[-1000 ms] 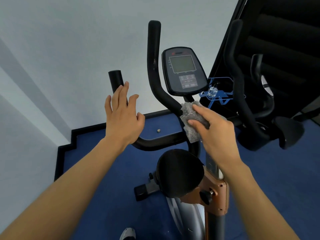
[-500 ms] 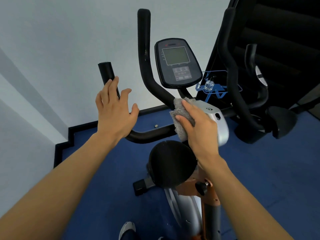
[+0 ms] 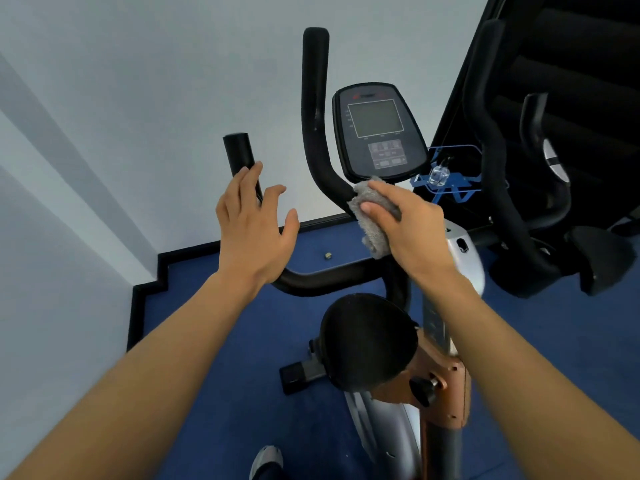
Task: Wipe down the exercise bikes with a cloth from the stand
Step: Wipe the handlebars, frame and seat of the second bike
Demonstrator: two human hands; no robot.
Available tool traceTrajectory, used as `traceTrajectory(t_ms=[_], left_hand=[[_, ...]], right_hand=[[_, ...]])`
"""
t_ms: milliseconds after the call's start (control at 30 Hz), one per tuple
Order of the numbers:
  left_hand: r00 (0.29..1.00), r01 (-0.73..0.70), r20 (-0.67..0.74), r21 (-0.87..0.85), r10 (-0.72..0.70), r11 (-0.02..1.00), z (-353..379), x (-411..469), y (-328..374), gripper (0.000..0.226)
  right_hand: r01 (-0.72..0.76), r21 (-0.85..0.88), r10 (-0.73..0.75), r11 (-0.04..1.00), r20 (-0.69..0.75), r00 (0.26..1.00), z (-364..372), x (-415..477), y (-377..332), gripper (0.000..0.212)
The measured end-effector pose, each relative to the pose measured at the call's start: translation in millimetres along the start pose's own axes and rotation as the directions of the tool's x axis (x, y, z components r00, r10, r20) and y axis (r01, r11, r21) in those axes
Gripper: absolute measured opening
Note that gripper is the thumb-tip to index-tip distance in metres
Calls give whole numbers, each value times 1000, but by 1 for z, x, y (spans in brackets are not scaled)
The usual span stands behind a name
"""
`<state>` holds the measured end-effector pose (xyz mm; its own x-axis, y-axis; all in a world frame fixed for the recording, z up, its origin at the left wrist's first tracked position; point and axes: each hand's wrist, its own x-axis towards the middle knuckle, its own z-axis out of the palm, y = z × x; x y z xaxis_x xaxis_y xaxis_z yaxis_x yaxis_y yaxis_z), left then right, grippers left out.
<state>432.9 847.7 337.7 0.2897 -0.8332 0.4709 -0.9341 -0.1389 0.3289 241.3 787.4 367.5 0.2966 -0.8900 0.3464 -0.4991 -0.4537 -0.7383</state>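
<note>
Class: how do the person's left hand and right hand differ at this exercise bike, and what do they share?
The left hand is spread and holds nothing; the right hand grips a grey cloth. The left hand is by the short outer grip; the right hand presses its cloth to the tall handlebar below the console. Both show their backs to the camera.

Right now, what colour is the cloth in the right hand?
Grey; the cloth shows best in the head view.
</note>
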Motion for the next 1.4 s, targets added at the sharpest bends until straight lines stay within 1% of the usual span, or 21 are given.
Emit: traceTrajectory(t_ms=[100, 167, 333, 400, 433, 500, 567, 700, 800, 933, 1033, 1067, 1100, 1167, 1233, 1267, 1300, 1367, 1400], left_hand=[[1000, -1, 7, 19, 1, 1000, 0, 0, 0, 47], [1000, -3, 10, 25, 3, 1000, -1, 1, 0, 47], [1000, -8, 9, 42, 7, 999, 0, 0, 0, 45], [1000, -7, 14, 50, 6, 999, 0, 0, 0, 46], [1000, -7, 14, 54, 7, 999, 1, 0, 0, 47], [1000, -7, 11, 55, 6, 998, 1, -1, 0, 48], [1000, -8, 9, 41, 7, 999, 1, -1, -1, 48], [1000, -5, -26, 16, 5, 1000, 4, -2, 1, 51], [999, 24, -46, 0, -24, 1000, 6, 1, 3, 50], [999, 17, -37, 10, -16, 1000, 4, 2, 1, 50], [1000, 3, -21, 9, -3, 1000, 3, 0, -1, 52], [1000, -1, -18, 7, 1, 1000, 3, -1, -1, 52], [1000, -4, -19, 4, 4, 1000, 3, -1, -1, 53], [1000, -3, -26, -10, 3, 1000, 3, -2, -1, 52], [999, -2, -37, -36, 1, 999, 4, -2, 0, 50], [999, 0, -44, -49, -3, 999, 4, -1, 0, 48], [999, 6, -50, -57, -8, 998, 4, 0, 0, 48], [998, 13, -59, -61, -17, 998, 5, 2, 0, 46], [998, 15, -61, -62, -19, 998, 5, 2, 0, 46]], right_hand=[[29, -17, -30, 999, -95, 995, -5, -4, 1, 37], [49, -36, -53, 998, -131, 990, -4, -3, -3, 38], [162, -69, -169, 984, -115, 979, 8, 4, -20, 37], [194, -133, -204, 972, -66, 977, 16, 8, -22, 37], [201, -199, -211, 959, -28, 977, 21, 8, -21, 38], [192, -329, -201, 925, 6, 980, 31, 3, -18, 41], [189, -369, -207, 910, -9, 978, 34, 0, -14, 42], [228, -321, -227, 919, 43, 973, 36, 15, -14, 41], [187, -354, -188, 916, 32, 982, 51, 31, -23, 38], [132, -354, -135, 926, 16, 991, 61, 46, -37, 32], [62, -228, -56, 972, 30, 998, 48, 45, -36, 41], [43, -221, -41, 974, 14, 999, 43, 42, -35, 46], [36, -270, -36, 962, 2, 999, 39, 38, -33, 51], [36, -432, -38, 901, 4, 999, 38, 28, -29, 54], [85, -507, -112, 858, -23, 993, 43, 23, -27, 45], [114, -525, -158, 844, -39, 987, 46, 24, -28, 39], [131, -528, -173, 839, -31, 984, 49, 27, -31, 37], [122, -484, -125, 866, 25, 992, 57, 40, -40, 40], [106, -447, -106, 888, 26, 994, 59, 48, -44, 37]])
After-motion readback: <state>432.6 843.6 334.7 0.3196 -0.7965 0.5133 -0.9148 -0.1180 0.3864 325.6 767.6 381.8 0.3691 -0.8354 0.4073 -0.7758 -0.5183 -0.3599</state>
